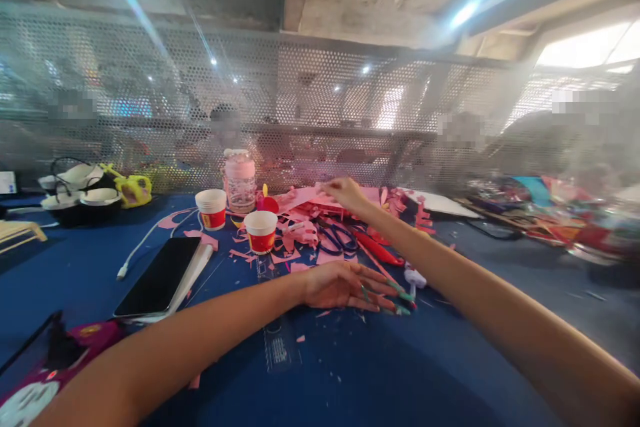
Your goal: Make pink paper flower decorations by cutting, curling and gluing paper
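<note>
My left hand (340, 285) stretches over the blue tabletop, palm partly turned up and fingers extended, holding nothing. Green patches mark its fingertips. Just past them is a small white-purple item (414, 279) I cannot identify. Further back, my right hand (346, 193) reaches into a heap of pink paper (303, 230), its fingers bent together at a piece of pink paper (313, 196). Scissors with dark blue handles (338, 239) and a red-handled tool (380, 250) lie in front of the heap. A clear ruler (277, 347) lies partly under my left forearm.
Two paper cups, a nearer one (261, 232) and a farther one (211, 209), stand left of the heap, near a pink-lidded jar (241, 180). A phone (159, 277), a white cable (145, 241) and a purple pouch (90, 337) lie leftward. A perforated metal screen (320, 100) rises behind.
</note>
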The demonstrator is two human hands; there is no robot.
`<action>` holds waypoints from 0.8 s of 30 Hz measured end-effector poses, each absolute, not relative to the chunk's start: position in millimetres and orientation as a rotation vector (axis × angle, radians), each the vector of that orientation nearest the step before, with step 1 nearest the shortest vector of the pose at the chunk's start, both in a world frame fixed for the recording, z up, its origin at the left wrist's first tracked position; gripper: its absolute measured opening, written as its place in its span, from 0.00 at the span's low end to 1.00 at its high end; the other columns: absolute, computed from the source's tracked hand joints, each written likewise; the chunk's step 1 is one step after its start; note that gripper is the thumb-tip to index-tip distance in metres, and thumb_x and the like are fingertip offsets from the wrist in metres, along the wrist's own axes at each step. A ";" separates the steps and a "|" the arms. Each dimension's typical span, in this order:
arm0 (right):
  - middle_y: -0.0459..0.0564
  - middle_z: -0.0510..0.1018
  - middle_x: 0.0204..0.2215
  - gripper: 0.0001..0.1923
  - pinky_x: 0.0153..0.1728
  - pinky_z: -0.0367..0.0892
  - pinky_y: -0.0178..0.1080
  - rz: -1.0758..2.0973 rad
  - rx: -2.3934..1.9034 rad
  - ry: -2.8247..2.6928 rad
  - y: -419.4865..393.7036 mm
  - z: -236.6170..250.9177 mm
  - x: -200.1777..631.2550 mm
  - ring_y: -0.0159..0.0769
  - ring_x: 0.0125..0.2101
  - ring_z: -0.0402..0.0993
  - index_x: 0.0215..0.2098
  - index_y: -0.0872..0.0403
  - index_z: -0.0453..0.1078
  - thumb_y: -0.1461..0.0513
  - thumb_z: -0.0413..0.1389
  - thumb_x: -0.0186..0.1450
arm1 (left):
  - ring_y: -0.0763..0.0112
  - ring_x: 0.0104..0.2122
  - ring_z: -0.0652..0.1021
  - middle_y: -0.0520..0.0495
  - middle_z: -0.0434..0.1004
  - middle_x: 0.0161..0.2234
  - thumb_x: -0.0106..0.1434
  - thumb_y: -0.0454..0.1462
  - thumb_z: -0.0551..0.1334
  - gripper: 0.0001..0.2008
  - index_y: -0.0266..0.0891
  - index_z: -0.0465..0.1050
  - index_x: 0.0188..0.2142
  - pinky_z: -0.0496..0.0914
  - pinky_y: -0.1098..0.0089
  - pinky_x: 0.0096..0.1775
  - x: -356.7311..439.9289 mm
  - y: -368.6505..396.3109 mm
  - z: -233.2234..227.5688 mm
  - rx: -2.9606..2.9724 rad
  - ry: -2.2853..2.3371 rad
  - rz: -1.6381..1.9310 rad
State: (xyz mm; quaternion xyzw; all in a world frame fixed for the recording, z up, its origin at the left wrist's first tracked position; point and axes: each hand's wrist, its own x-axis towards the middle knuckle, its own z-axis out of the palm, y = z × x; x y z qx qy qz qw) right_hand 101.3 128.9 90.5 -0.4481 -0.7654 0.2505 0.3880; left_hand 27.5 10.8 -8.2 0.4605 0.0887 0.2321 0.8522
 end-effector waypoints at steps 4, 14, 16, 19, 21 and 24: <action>0.54 0.80 0.28 0.10 0.33 0.73 0.37 0.892 -1.102 -1.834 83.6 61.6 146.6 0.36 0.30 0.77 0.25 0.59 0.71 0.61 0.54 0.61 | 0.66 0.42 0.77 0.44 0.77 0.42 0.47 0.26 0.55 0.21 0.34 0.73 0.42 0.62 0.65 0.48 26.3 9.1 -8.2 0.967 0.178 0.494; 0.47 0.73 0.25 0.11 0.34 0.69 0.38 0.836 -1.033 -1.633 24.7 -6.7 175.6 0.35 0.28 0.72 0.28 0.53 0.64 0.54 0.52 0.60 | 0.61 0.31 0.77 0.40 0.74 0.27 0.56 0.47 0.42 0.24 0.33 0.70 0.33 0.71 0.57 0.37 18.0 13.7 2.5 1.584 0.752 0.856; 0.48 0.73 0.27 0.09 0.35 0.68 0.40 0.642 -1.000 -1.770 17.4 -7.3 174.0 0.36 0.30 0.71 0.30 0.53 0.63 0.56 0.50 0.62 | 0.63 0.30 0.76 0.43 0.72 0.27 0.58 0.47 0.44 0.22 0.34 0.68 0.34 0.71 0.57 0.36 8.2 22.7 4.7 1.676 0.912 0.968; 0.52 0.72 0.32 0.06 0.38 0.68 0.42 0.472 -0.912 -1.926 11.3 -6.3 174.2 0.38 0.34 0.71 0.34 0.53 0.62 0.59 0.47 0.64 | 0.59 0.43 0.72 0.43 0.70 0.38 0.58 0.44 0.53 0.15 0.38 0.65 0.40 0.64 0.52 0.48 -12.1 37.7 1.8 1.849 1.251 1.200; 0.53 0.72 0.33 0.05 0.40 0.68 0.43 0.389 -0.881 -1.983 10.2 -7.2 175.4 0.39 0.36 0.71 0.34 0.52 0.61 0.61 0.46 0.64 | 0.54 0.54 0.61 0.41 0.62 0.48 0.55 0.41 0.60 0.20 0.39 0.62 0.46 0.53 0.50 0.56 -24.5 45.4 -4.4 1.970 1.450 1.312; 0.53 0.72 0.33 0.02 0.39 0.68 0.44 0.293 -0.867 -2.040 10.2 -9.7 176.6 0.40 0.37 0.71 0.35 0.52 0.60 0.63 0.47 0.63 | 0.51 0.58 0.55 0.39 0.57 0.54 0.51 0.40 0.65 0.29 0.39 0.60 0.52 0.47 0.48 0.58 -35.3 51.2 -16.2 2.137 1.638 1.297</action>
